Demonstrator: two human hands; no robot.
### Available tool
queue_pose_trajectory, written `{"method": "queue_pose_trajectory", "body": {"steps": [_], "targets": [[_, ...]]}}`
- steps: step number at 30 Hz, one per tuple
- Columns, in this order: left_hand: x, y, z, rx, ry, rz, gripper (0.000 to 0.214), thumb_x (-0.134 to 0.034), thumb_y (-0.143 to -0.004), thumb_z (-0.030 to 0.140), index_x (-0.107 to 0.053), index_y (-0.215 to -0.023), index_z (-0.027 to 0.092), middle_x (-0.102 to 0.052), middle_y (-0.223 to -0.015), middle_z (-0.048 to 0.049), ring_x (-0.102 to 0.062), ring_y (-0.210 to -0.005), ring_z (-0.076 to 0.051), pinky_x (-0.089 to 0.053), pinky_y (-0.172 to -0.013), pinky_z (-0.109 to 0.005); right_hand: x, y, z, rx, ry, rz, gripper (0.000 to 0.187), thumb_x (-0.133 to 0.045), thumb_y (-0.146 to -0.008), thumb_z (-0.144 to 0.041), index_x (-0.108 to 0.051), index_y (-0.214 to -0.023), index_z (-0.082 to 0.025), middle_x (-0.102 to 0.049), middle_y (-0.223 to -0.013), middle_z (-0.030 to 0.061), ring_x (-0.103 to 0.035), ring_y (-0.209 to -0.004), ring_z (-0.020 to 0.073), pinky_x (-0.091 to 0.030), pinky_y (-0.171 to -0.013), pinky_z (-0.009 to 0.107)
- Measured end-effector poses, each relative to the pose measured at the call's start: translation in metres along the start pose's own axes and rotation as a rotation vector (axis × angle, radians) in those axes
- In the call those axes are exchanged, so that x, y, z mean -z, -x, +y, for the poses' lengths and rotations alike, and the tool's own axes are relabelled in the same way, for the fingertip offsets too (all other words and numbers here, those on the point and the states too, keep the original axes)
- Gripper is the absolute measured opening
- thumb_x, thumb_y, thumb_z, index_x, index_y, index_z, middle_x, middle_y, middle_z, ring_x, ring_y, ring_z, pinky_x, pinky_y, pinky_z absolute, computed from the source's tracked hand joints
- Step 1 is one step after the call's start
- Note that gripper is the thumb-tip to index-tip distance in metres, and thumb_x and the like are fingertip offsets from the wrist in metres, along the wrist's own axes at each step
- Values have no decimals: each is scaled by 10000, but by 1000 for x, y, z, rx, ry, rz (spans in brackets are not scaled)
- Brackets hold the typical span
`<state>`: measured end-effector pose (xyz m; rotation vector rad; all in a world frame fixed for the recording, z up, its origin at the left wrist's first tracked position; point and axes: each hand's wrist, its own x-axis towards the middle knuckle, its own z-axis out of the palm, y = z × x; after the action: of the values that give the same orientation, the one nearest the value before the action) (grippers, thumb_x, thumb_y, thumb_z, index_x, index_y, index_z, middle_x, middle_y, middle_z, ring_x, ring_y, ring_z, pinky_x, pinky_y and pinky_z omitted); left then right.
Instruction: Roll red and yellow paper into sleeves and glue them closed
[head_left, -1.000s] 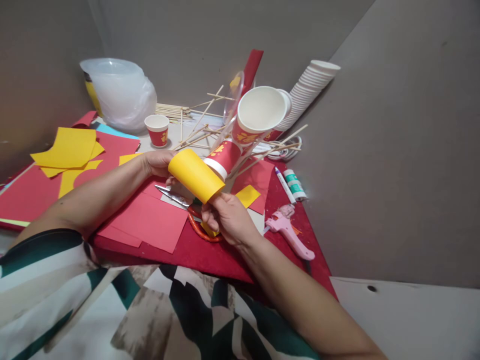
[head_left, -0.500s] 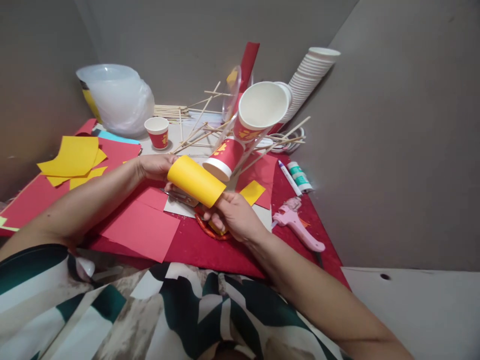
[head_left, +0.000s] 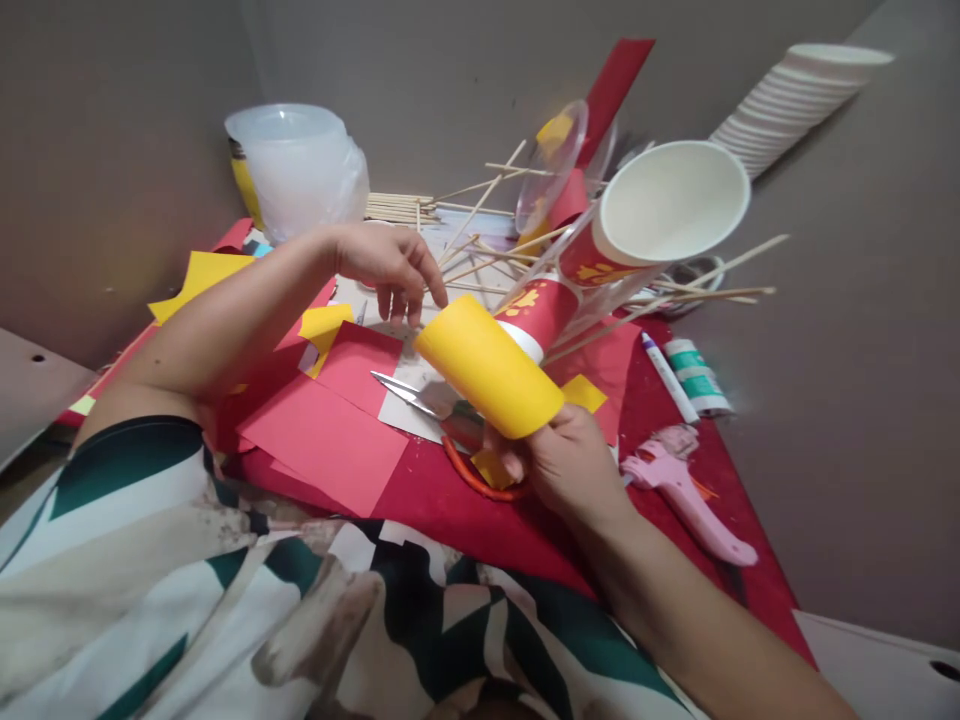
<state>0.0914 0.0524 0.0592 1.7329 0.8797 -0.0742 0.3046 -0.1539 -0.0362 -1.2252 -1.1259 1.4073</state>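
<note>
A rolled yellow paper tube (head_left: 491, 365) is in my right hand (head_left: 574, 465), gripped at its lower right end. My left hand (head_left: 394, 268) hangs just above the tube's other end, fingers apart and curved downward, with nothing in them. Beneath the tube lie scissors (head_left: 409, 392) with an orange handle, partly hidden by the tube and my right hand. Behind the tube, a red paper cup (head_left: 544, 310) with yellow print leans against a larger-looking cup (head_left: 671, 205) whose white mouth faces me. Red paper sheets (head_left: 322, 440) lie to the left of the scissors.
A pink glue gun (head_left: 690, 495), a marker (head_left: 669, 378) and a green-and-white roll (head_left: 697, 378) lie at the right. Wooden sticks (head_left: 480, 215) are scattered behind. A stack of white cups (head_left: 802, 105) leans on the wall; plastic bowls (head_left: 300, 170) stand back left.
My left hand has let go of the yellow tube and lifted up from it. My right hand keeps hold of the tube. The view has shifted, so things appear farther right.
</note>
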Motion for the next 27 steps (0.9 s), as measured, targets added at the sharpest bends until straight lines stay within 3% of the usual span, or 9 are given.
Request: {"method": "queue_pose_trajectory", "body": {"steps": [4,7,10,12,14,16,20,23,27], "targets": [[9,20,4,-7,-112,112,352,-702,-744,275,-779,-1069,166,-725,-732,-47,-705,-659,-219,-539,-632,-335,-1,5,-3,34,-108,48,269,-714,-823,-461,-708,-754,-202,-578,-441,-15,-433,-315,97,-353,-339,234],[-2,39,-3,-8,-160,94,271,-705,-764,337,-786,-978,192,-718,-706,-29,-690,-627,-207,-535,-630,-325,-5,6,-13,-1,-223,57,285,-764,-753,-488,-690,-752,-213,-597,-470,-18,-374,-272,74,-287,-283,217],[-29,65,-12,-28,-241,-32,251,-691,-794,413,-788,-880,197,-720,-708,-40,-675,-630,-198,-511,-608,-277,-8,6,-23,-47,-300,34,363,-833,-637,-503,-655,-686,-191,-590,-459,-21,-324,-246,42,-209,-257,179],[-55,84,-19,-46,-343,-76,240,-639,-852,405,-785,-922,228,-749,-799,-40,-702,-731,-212,-518,-655,-271,-9,6,-26,-57,-321,16,402,-840,-612,-522,-637,-663,-179,-581,-447,-22,-315,-244,33,-190,-258,163],[-87,103,-27,-78,-439,-7,227,-639,-859,378,-768,-1000,256,-766,-904,-43,-708,-773,-220,-523,-673,-275,-10,7,-26,-47,-336,14,390,-843,-617,-499,-636,-672,-173,-584,-448,-19,-329,-249,33,-196,-265,154],[-122,117,-37,-164,-555,106,339,-630,-879,387,-709,-1186,266,-742,-1108,-80,-701,-959,-254,-535,-816,-317,-11,7,-26,-28,-343,20,374,-849,-621,-473,-643,-681,-167,-591,-453,-13,-346,-254,37,-210,-272,154],[-176,125,-67,-295,-772,146,655,-513,-958,470,-387,-1532,181,-377,-1582,-185,-357,-1461,-333,-318,-1181,-478,-12,8,-26,32,-321,25,402,-864,-596,-487,-633,-677,-168,-586,-461,-14,-354,-261,42,-212,-276,159],[-191,117,-91,-267,-846,209,691,-434,-988,509,-289,-1572,169,-253,-1633,-196,-219,-1525,-331,-202,-1226,-541,-12,9,-25,81,-315,43,374,-872,-586,-455,-649,-714,-185,-589,-478,-14,-371,-286,56,-202,-276,163],[-180,106,-108,-283,-891,269,691,-416,-988,541,-330,-1555,156,-232,-1636,-198,-184,-1535,-321,-180,-1235,-541,-12,9,-25,97,-315,42,331,-867,-605,-435,-683,-752,-201,-591,-487,-8,-365,-300,66,-194,-274,178]]}}
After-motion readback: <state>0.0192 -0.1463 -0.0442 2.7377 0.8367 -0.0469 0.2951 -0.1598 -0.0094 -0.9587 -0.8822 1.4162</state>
